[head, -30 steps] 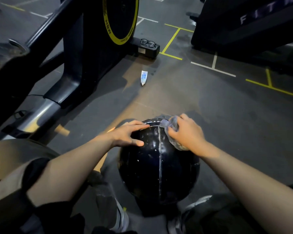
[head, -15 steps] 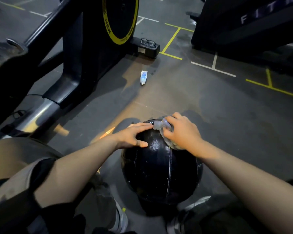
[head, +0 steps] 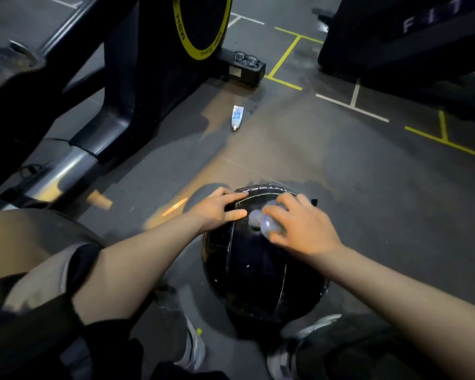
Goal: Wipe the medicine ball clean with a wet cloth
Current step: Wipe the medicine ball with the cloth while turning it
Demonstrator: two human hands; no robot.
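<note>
A black medicine ball with pale seam lines sits on the dark gym floor between my feet. My left hand lies flat on the ball's upper left side, fingers straight, steadying it. My right hand presses a small pale wet cloth against the top of the ball; the fingers curl over the cloth, which shows bunched at the fingertips. The frame is slightly blurred around the right hand.
An exercise bike with a yellow-rimmed flywheel stands at the left and back. Glasses lie on its base. A small white tube lies on the floor ahead. A dark machine fills the back right.
The ball has turned, so its seams now lie differently. My right hand with the cloth has slid from the far top edge toward me across the ball. My left hand stayed in place.
</note>
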